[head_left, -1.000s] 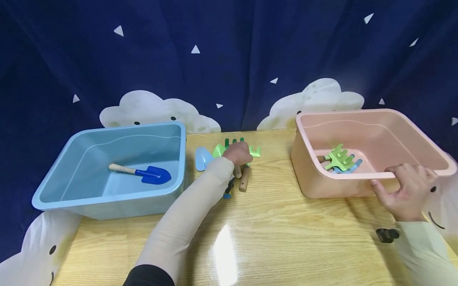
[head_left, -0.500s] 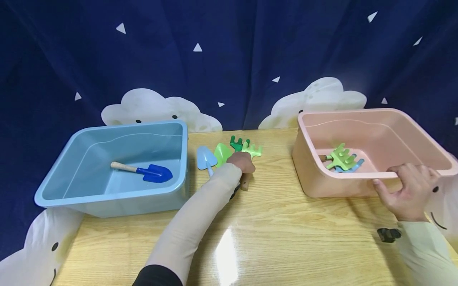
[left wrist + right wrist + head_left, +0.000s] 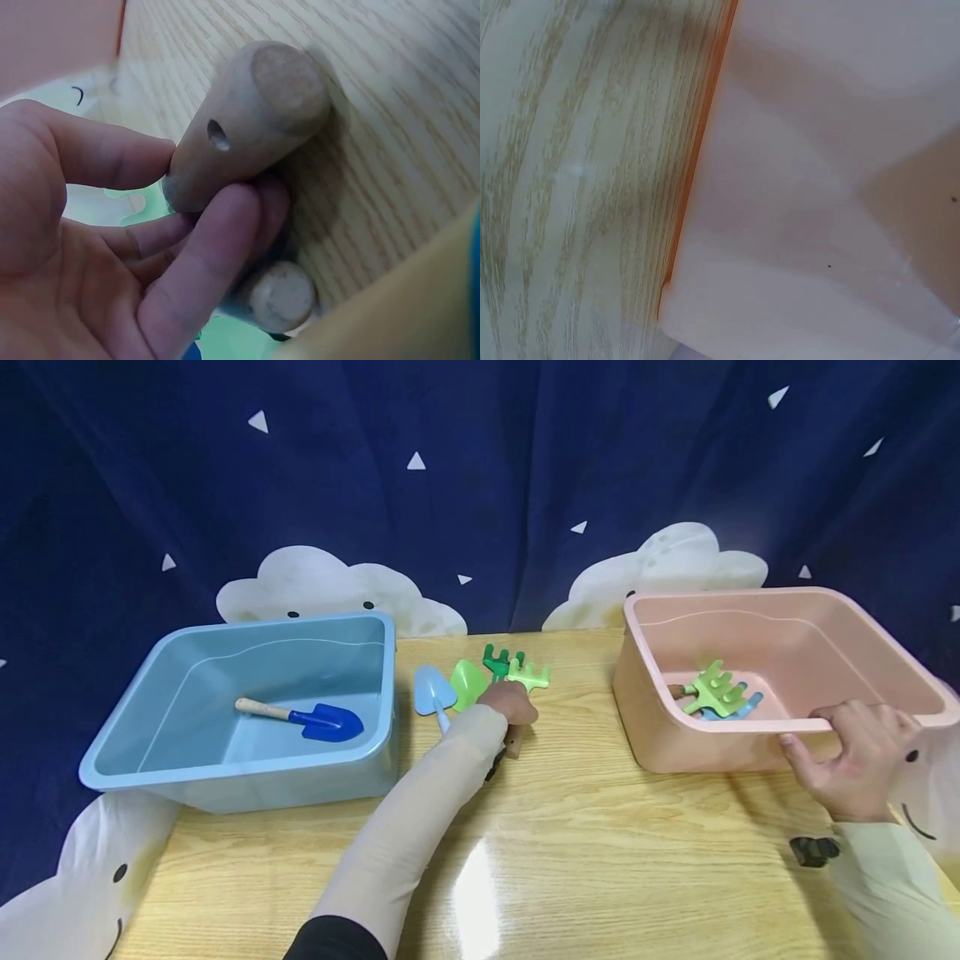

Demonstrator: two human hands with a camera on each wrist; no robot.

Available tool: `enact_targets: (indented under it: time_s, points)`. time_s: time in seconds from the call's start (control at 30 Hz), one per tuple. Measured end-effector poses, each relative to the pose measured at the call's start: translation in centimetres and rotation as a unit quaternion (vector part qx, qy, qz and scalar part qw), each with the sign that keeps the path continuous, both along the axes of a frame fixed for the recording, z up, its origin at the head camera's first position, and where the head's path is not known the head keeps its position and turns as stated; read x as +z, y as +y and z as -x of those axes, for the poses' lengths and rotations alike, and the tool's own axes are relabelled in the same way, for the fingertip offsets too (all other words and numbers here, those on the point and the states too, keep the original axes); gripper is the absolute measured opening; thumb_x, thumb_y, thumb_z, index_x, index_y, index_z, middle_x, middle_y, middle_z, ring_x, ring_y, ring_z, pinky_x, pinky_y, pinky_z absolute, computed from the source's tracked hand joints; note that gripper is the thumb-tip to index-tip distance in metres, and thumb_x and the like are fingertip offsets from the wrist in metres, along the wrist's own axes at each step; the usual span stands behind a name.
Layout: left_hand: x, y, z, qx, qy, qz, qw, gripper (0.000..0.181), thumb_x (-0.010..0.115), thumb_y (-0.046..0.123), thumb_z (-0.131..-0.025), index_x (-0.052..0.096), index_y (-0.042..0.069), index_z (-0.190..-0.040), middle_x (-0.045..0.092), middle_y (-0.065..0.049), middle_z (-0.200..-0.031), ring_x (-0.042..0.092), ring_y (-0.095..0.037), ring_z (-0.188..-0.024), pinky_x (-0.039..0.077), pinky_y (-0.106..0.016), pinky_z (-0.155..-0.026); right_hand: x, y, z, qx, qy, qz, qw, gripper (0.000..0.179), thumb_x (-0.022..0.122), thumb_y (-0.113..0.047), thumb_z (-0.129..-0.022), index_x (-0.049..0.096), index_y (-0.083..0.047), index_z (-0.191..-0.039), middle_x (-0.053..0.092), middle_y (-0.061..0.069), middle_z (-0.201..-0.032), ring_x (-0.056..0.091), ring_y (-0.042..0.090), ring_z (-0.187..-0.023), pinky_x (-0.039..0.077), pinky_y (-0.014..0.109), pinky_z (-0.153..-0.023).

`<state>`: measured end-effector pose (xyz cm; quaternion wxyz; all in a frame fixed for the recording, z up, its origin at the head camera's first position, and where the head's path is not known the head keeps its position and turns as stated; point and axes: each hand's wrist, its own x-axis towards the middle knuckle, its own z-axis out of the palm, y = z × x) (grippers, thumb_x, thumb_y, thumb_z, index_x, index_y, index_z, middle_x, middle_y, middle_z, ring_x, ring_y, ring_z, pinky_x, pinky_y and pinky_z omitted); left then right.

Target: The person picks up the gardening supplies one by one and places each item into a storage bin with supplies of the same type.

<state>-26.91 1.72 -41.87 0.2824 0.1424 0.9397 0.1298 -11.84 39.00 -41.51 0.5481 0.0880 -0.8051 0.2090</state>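
My left hand [image 3: 508, 702] is at the small garden tools between the two bins. In the left wrist view, its thumb and fingers pinch a wooden handle [image 3: 232, 135] with a hole near its end. The handle belongs to a light green hand rake [image 3: 529, 675], its tines showing beyond the hand. Beside it lie a dark green hand rake [image 3: 498, 662], a light green trowel [image 3: 468, 683] and a light blue trowel [image 3: 432, 689]. Another wooden handle end [image 3: 282, 296] is below the fingers. My right hand [image 3: 862, 760] grips the front rim of the pink bin [image 3: 637, 735].
At left, a blue bin [image 3: 285, 777] contains a dark blue trowel [image 3: 330, 723] with a wooden handle. A light green rake [image 3: 716, 689] and a light blue tool [image 3: 742, 706] lie inside the pink bin. A dark blue curtain [image 3: 480, 460] hangs behind the wooden table [image 3: 600, 860].
My left hand has shifted slightly right and nearer, onto the light green rake's handle. The dark green rake has turned a little. My right hand stays on the pink bin's rim.
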Motion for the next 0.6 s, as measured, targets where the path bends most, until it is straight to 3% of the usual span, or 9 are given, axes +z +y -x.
enact_targets:
  time_s: [0.37, 0.6]
  points:
    - [0.23, -0.08, -0.77, 0.009, 0.004, -0.005, 0.9999, 0.027, 0.047, 0.022, -0.082, 0.043, 0.017, -0.055, 0.044, 0.002, -0.053, 0.039, -0.013, -0.048, 0.036, -0.025, -0.046, 0.14, -0.21, 0.13, -0.003, 0.002, -0.004, 1.0, 0.077, 0.057, -0.07, -0.066, 0.058, 0.007, -0.066, 0.049, 0.022, -0.06, 0.037, 0.042, -0.067, 0.024, 0.043, -0.096]
    - [0.3, -0.17, -0.95, 0.018, 0.005, -0.006, 0.9998, 0.023, 0.049, 0.022, -0.082, 0.046, 0.016, -0.06, 0.046, 0.001, -0.058, 0.041, -0.012, -0.049, 0.035, -0.024, -0.045, 0.17, -0.21, 0.11, -0.004, 0.0, -0.008, 1.0, 0.079, 0.056, -0.072, -0.066, 0.057, 0.007, -0.066, 0.049, 0.022, -0.061, 0.036, 0.041, -0.066, 0.024, 0.046, -0.094]
